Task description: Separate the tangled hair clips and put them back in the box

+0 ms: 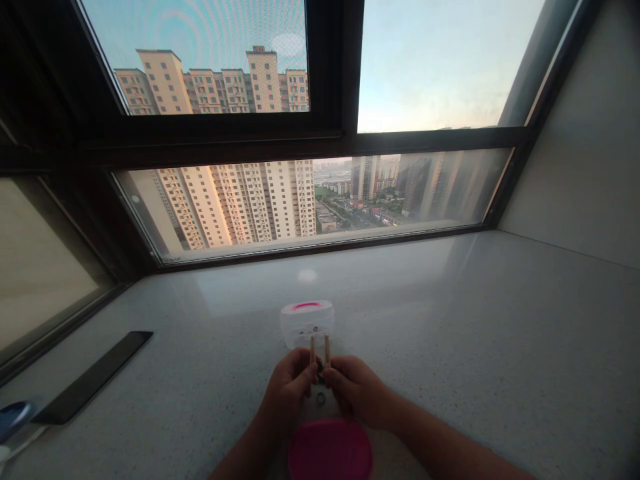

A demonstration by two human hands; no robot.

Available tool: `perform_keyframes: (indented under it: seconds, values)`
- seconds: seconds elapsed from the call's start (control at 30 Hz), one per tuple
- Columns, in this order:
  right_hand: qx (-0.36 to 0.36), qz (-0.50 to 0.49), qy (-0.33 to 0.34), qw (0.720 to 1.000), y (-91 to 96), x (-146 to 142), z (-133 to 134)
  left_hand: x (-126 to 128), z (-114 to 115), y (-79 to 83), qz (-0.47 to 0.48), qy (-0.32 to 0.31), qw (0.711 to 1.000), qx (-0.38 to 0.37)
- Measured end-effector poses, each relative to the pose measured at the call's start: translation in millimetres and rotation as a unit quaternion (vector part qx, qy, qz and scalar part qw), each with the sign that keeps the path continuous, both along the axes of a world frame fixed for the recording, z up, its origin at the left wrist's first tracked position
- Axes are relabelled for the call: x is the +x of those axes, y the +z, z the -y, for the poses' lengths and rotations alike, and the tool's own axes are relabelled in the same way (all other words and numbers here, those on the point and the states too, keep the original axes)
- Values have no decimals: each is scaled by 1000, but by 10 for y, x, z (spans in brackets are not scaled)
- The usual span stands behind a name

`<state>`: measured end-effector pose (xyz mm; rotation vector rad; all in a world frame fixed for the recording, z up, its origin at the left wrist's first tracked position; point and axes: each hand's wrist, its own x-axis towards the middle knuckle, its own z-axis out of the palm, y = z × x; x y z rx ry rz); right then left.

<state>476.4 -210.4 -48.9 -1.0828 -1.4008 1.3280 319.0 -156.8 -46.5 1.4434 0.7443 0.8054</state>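
Observation:
My left hand [295, 380] is closed on a short, light wooden stick [313, 348] that points upward from the fingers. My right hand [350, 383] grips a second wooden stick [327, 348], upright and nearly parallel to the first with a narrow gap between them. Something small and dark [321, 373] shows between the fingertips; its kind cannot be made out. A small grey ring [321, 399] lies on the surface just below the hands. Beyond them stands a clear plastic case [307, 321] with a pink handle. A pink lid-like piece [331, 450] lies between my forearms.
The hands work over a pale speckled counter [450, 333]. At the left lie a long dark flat strip [97, 377], a blue rounded object [15, 418] and a white cable [25, 445]. A dark window frame [330, 250] runs along the back, and a wall [585, 147] rises at the right.

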Motion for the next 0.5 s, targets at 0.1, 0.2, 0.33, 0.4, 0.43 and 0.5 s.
perform_keyframes:
  seconds: [0.1, 0.2, 0.33, 0.4, 0.43, 0.5]
  values:
    - [-3, 4, 2, 1000, -4, 0, -3, 0, -2, 0, 2, 0, 1000, 0]
    - [-6, 3, 4, 1000, -25, 0, -10, -1, -2, 5, 2, 3, 1000, -3]
    - [-10, -1, 4, 1000, -36, -2, -3, -3, 4, 11, 4, 4, 1000, -10]
    - [-7, -6, 6, 1000, -25, -3, 5, -4, 7, 13, 5, 4, 1000, -11]
    - [-6, -9, 6, 1000, -18, -3, 8, -5, 8, 13, 6, 4, 1000, -10]
    - [-5, -12, 8, 1000, -6, -4, 10, -7, 8, 14, 5, 2, 1000, -7]
